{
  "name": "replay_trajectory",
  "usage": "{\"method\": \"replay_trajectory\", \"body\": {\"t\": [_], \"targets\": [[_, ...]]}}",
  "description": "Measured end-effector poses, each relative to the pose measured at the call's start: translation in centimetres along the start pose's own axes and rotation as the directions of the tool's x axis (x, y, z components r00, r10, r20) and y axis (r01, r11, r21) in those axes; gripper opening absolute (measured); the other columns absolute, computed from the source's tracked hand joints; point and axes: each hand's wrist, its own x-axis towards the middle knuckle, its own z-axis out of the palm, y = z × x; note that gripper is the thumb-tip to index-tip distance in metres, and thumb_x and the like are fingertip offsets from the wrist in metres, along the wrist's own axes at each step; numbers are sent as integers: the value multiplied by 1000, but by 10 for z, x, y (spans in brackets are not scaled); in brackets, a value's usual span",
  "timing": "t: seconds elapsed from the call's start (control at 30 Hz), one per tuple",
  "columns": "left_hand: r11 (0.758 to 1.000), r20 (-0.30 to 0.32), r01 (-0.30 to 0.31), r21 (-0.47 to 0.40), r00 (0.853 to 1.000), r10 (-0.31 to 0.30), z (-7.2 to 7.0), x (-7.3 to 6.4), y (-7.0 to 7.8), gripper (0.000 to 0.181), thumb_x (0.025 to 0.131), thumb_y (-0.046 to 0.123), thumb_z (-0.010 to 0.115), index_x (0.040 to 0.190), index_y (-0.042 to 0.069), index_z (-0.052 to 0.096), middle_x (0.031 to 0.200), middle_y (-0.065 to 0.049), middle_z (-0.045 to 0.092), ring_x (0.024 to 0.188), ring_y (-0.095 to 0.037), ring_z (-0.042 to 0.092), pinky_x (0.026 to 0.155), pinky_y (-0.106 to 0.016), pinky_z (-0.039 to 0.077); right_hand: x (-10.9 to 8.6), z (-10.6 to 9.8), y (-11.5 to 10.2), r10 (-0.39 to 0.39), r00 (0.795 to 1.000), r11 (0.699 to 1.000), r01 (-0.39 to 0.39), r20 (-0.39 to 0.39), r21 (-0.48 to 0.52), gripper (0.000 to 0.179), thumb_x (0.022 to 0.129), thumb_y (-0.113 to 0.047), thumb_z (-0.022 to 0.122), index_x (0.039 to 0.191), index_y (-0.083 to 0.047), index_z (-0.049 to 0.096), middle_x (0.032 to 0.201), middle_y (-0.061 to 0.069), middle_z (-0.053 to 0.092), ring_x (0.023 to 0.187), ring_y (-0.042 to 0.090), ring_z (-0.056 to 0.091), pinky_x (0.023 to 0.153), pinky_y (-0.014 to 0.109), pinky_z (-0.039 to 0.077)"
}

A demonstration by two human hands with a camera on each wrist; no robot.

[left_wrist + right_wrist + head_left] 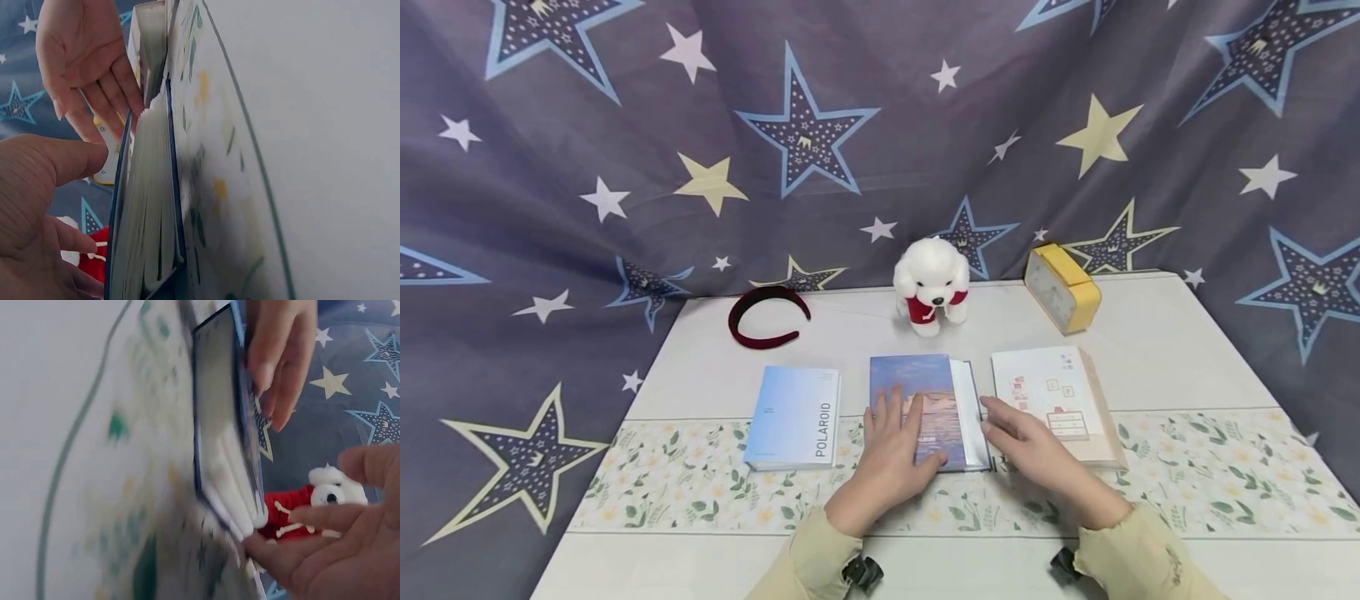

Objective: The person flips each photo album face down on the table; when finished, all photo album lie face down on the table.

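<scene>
A photo album (925, 379) with a blue and pink seascape cover lies closed on the table in the head view, its white page edges showing on the right. Spread over that cover is my left hand (889, 457), fingers pointing away and thumb near the lower edge. My right hand (1033, 448) is beside the album's right edge, its fingers loosely extended. In the right wrist view, a finger of the right hand (356, 537) reaches the corner of the album (215, 412). The left wrist view shows the thick pages (140, 206) between dark blue covers.
To the left lies a pale blue POLAROID album (793, 417); to the right, a cream book (1037, 375) with a furniture drawing, partly behind my right hand. Farther back are a dark red headband (748, 335), a white plush dog (931, 267) and a yellow clock (1081, 310), before a starry curtain (880, 100).
</scene>
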Motion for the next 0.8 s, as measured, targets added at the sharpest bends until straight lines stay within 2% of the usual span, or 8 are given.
{"method": "replay_trajectory", "body": {"t": [0.17,0.37,0.47,0.6,0.8], "targets": [[1000,13,0,-6,1000,0,1,-2,-3,86,88,44,67,152,0,29,156,-32,10,144,-50,2,113,-64,5,2,5,-8,140,990,985,-142,21,101,54,104,-26,45,149,1,34,155,22,29,144,38,20,115,53,15],[1000,24,3,-31,1000,-2,2,-4,-7,85,89,44,65,152,0,29,157,-31,7,144,-48,-2,114,-62,2,3,10,-12,196,979,962,-202,51,182,51,105,-28,41,149,-2,36,156,22,28,145,39,18,115,54,15],[999,21,-2,-53,1000,3,2,-4,-9,84,89,43,65,151,-1,29,157,-31,7,144,-48,-2,114,-62,2,3,11,-11,224,973,925,-229,53,303,49,105,-26,41,149,-4,37,156,20,28,143,37,25,114,52,21],[996,18,-4,-91,1000,6,2,-5,-12,84,89,43,65,151,-2,30,157,-32,7,144,-49,-2,113,-63,2,3,9,-9,231,972,860,-222,39,459,46,104,-18,40,147,-1,38,156,20,27,140,37,31,112,46,30],[988,28,8,-157,1000,-4,2,-4,-16,86,88,43,66,152,0,28,157,-31,6,144,-48,-3,113,-63,2,5,5,-10,232,972,777,-212,44,593,48,104,-15,39,147,5,34,156,21,26,142,38,26,114,49,26]]}}
